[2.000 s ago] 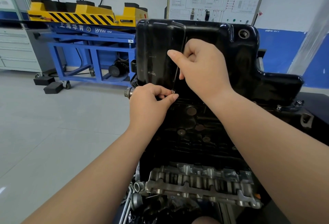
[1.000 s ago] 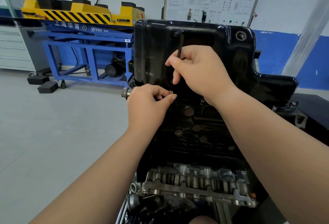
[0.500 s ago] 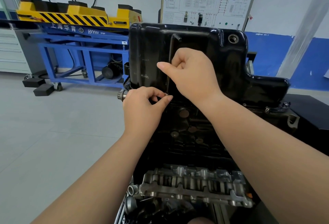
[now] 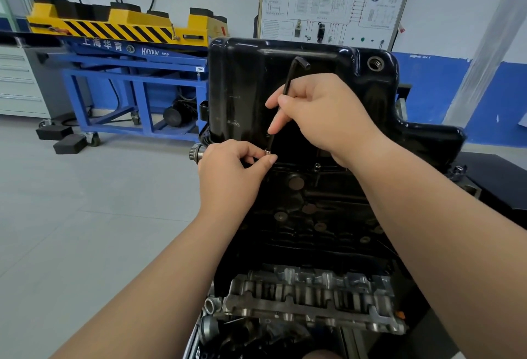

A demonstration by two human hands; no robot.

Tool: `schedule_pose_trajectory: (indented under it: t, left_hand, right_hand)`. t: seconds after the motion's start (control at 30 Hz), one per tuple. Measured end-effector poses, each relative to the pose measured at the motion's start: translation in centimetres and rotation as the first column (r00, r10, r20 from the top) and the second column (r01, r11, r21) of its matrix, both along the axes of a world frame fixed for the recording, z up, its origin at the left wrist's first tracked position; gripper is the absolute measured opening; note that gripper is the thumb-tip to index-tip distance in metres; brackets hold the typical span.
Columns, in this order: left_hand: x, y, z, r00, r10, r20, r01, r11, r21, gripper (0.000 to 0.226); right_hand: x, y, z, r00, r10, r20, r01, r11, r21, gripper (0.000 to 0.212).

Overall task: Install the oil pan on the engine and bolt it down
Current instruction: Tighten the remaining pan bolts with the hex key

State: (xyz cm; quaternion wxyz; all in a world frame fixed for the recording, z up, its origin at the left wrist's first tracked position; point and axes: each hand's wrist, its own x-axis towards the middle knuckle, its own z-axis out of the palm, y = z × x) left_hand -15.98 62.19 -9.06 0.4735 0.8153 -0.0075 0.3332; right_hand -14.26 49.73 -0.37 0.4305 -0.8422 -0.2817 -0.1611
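At the flange of the oil pan (image 4: 242, 87), seated on the engine (image 4: 313, 216), a bolt (image 4: 267, 151) is pinched by the left hand (image 4: 228, 176); the hex key (image 4: 289, 79), gripped in the right hand (image 4: 322, 113), should be held square.

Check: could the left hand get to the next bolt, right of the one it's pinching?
Probably not easily. The next bolt sits just under the right hand, which holds the hex key, and the left hand is occupied pinching the first bolt.
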Motion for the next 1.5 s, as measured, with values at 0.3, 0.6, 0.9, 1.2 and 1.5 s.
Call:
schedule_pose_trajectory:
  t: [0.3,0.6,0.9,1.2,1.5]
  left_hand:
    - [-0.2,-0.1,-0.1,0.997,-0.012,0.07,0.014,1.0,-0.026,0.013]
    - [-0.3,-0.3,0.1,0.998,-0.011,0.057,0.012,1.0,-0.012,0.017]
    - [-0.2,-0.2,-0.1,0.996,-0.016,0.087,0.016,1.0,0.008,0.01]
    - [-0.2,-0.3,-0.4,0.995,-0.008,0.104,0.012,0.999,-0.041,0.009]
    - [-0.3,-0.2,-0.1,0.996,-0.019,0.089,0.022,0.999,-0.034,0.018]
  right_hand:
    - [0.5,0.8,-1.1,0.966,-0.164,0.199,0.148,0.985,0.091,0.03]
    - [0.1,0.8,-1.0,0.991,-0.025,0.129,0.008,0.992,0.128,0.011]
    - [0.1,0.9,-0.4,0.984,0.012,0.179,-0.038,0.989,0.143,0.026]
    - [0.6,1.7,-1.1,0.974,-0.085,0.208,0.034,0.97,0.24,0.036]
    - [0.4,1.4,-1.2,0.989,-0.033,0.148,-0.002,0.973,0.232,0.019]
